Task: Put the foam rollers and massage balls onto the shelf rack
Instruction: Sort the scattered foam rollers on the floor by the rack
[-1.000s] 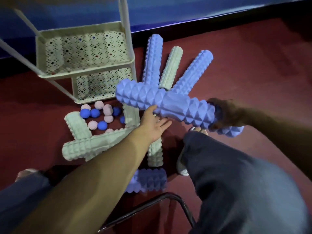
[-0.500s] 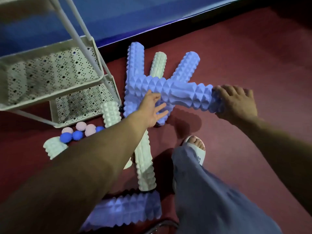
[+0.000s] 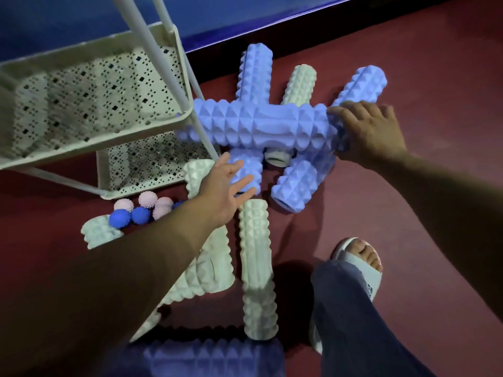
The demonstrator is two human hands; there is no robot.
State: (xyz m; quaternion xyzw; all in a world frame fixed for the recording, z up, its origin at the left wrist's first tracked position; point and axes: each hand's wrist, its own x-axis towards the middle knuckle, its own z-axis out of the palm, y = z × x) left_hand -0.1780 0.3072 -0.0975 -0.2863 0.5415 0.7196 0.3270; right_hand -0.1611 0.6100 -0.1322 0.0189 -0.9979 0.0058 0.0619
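Note:
My right hand (image 3: 373, 131) grips the right end of a long blue foam roller (image 3: 258, 126) held level above the floor pile. Its left end reaches the cream shelf rack (image 3: 89, 148) beside a slanted leg. My left hand (image 3: 226, 186) hovers open, fingers spread, below the roller's left part, apart from it. Other blue rollers (image 3: 299, 183) and pale green rollers (image 3: 257, 268) lie crossed on the red floor. Pink and blue spiky massage balls (image 3: 141, 210) cluster by the rack's bottom tray.
The rack's perforated trays (image 3: 89, 85) stand at the left with white slanted legs (image 3: 163, 69). A blue wall base runs along the top. My sandalled foot (image 3: 359, 262) and trouser leg are at the lower right. Another blue roller (image 3: 206, 355) lies at the bottom edge.
The held blue roller has moved left toward the rack, its left end now at the rack's leg. My left hand has come off the roller and dropped below it.

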